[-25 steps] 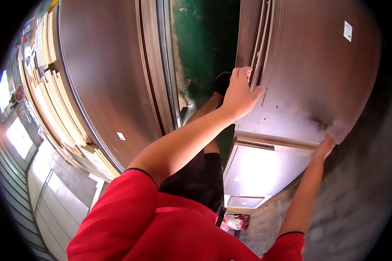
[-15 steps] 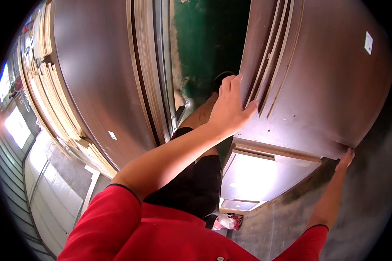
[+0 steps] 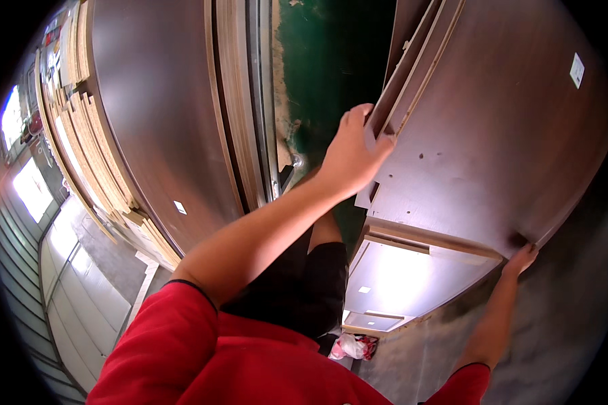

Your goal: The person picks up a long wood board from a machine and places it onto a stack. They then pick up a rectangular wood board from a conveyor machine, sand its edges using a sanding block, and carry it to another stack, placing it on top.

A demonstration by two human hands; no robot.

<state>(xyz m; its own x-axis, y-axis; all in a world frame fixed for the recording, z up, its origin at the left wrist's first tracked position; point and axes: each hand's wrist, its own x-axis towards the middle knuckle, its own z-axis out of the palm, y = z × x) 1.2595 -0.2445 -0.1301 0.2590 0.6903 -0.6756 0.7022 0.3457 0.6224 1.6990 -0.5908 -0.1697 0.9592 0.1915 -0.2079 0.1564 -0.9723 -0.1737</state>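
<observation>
A large dark brown board [image 3: 500, 128] with a small white label and a few drilled holes lies on the right, on top of other brown boards. My left hand [image 3: 351, 155] is closed around its left edge, thumb on the upper face and fingers over the far side of the edge. At the board's near right corner, my right hand [image 3: 521, 260] grips the rim, its fingers partly hidden under the board. Between my left hand and the stack beneath, narrow gaps show between the board edges.
A stack of brown boards [image 3: 159, 101] stands to the left beside a metal rail [image 3: 267, 101]. Green floor [image 3: 334, 61] lies between the stacks. Nearer, a pale shiny panel [image 3: 392, 277] lies below the brown board, with a plastic bag [image 3: 353, 346] by its end.
The brown board's left edge has shifted left over the boards beneath. My left hand has closed on that edge, and my right hand has moved slightly left and nearer with the corner.
</observation>
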